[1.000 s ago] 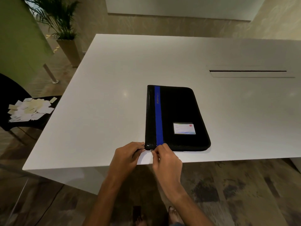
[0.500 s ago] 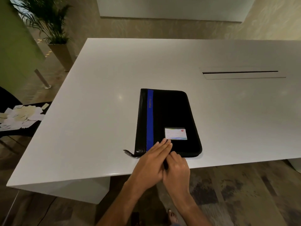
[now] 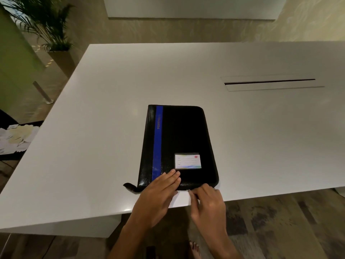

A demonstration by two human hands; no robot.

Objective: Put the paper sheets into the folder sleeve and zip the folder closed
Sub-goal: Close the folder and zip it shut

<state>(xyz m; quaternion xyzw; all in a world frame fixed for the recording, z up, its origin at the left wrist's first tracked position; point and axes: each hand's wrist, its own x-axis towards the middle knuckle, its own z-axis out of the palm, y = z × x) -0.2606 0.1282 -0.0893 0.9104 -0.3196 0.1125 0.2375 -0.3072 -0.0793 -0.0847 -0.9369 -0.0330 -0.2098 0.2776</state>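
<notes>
A black folder (image 3: 183, 139) with a blue stripe and a small label card lies flat and closed on the white table (image 3: 93, 146), near its front edge. A short black zipper tail (image 3: 129, 186) sticks out at the folder's near left corner. My left hand (image 3: 160, 193) lies flat with its fingers pressing on the folder's near edge. My right hand (image 3: 207, 200) pinches the zipper pull at the folder's near edge, close to the near right corner. No paper sheets show; the inside of the folder is hidden.
A long cable slot (image 3: 270, 84) is set into the table at the far right. A dark chair with several scattered paper scraps (image 3: 15, 137) stands left of the table. A potted plant (image 3: 54, 34) stands at the far left. Bare toes show below.
My left hand went from the folder's near left corner onto its cover. My right hand has moved rightward along the near edge with the zipper pull. The zipper tail now lies exposed at the left corner.
</notes>
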